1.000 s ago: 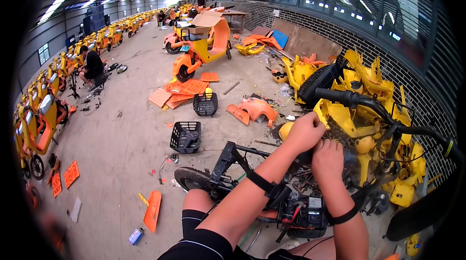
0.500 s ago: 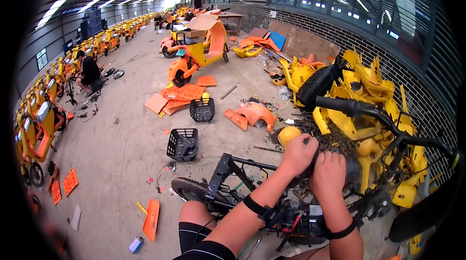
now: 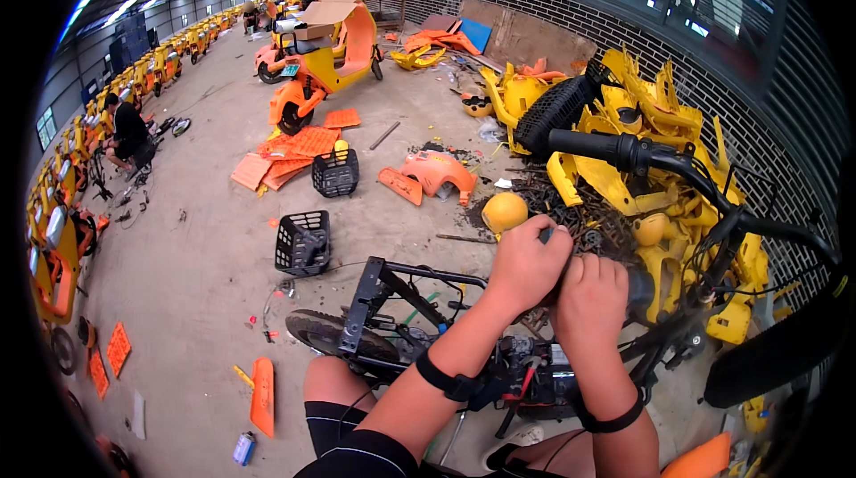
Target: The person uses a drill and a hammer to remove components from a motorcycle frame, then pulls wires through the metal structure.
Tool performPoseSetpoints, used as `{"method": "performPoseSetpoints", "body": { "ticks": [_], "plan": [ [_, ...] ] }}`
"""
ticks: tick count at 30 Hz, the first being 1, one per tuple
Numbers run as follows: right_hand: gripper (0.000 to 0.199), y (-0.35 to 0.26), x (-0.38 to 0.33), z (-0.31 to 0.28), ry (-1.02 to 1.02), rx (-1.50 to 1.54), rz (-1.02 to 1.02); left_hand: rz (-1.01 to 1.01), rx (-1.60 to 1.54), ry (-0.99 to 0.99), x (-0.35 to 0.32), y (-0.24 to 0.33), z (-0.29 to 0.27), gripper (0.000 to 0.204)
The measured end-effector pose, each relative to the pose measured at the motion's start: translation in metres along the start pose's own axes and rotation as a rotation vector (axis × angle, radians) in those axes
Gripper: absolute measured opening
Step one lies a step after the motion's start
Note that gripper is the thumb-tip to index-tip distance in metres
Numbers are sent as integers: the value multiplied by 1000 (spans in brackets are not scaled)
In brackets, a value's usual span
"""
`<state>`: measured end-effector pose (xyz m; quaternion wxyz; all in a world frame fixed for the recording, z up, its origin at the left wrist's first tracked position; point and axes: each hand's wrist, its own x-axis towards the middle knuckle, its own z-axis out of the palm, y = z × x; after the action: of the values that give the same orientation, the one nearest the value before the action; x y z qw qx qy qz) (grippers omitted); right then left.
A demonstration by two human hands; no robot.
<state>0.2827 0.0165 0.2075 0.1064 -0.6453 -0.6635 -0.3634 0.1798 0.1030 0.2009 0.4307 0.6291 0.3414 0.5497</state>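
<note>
Both hands are closed, side by side, over the stripped black frame (image 3: 363, 309) of a scooter between my legs. My left hand (image 3: 528, 262) wraps round a dark object (image 3: 639, 289), its thumb side up. My right hand (image 3: 590, 300) is closed right beside it, fingers curled over the same object. Most of that object is hidden by the hands; a rounded dark end sticks out blurred at the right, and its kind cannot be made out. Below the hands sit wires and a red-handled part (image 3: 529, 377). The black handlebar (image 3: 687, 161) rises to the right.
Yellow body panels (image 3: 642, 193) are heaped against the brick wall. Black baskets (image 3: 303, 243), orange panels (image 3: 290, 157) and a spray can (image 3: 243, 449) lie on the floor. An orange-and-yellow scooter (image 3: 334, 68) stands ahead. At the left a person (image 3: 130, 132) sits near rows of scooters.
The whole view has shifted, so surroundings appear further left and higher. Both hands keep their grip on the dark object, with little change relative to the frame.
</note>
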Motion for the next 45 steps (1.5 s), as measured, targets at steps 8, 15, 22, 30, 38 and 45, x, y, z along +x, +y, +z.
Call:
{"method": "performPoseSetpoints", "body": {
  "ticks": [8, 15, 22, 30, 38, 45],
  "plan": [
    [9, -6, 18, 5, 38, 39, -137, -13, -71, 113, -1, -5, -18, 33],
    [10, -8, 14, -14, 28, -6, -177, 70, -31, 188, -8, -1, -19, 33],
    [12, -20, 1, -28, 42, -13, -130, 83, -56, 168, -22, -2, -27, 33],
    [14, -34, -5, -36, 91, 17, -58, 88, -81, 175, -30, -1, -32, 32],
    [22, -29, -6, -34, 95, 105, -46, 80, -31, 159, -27, -1, -28, 32],
    [32, -23, -8, -25, 64, 118, -2, 29, -10, 122, -19, -1, -18, 32]
  ]
}}
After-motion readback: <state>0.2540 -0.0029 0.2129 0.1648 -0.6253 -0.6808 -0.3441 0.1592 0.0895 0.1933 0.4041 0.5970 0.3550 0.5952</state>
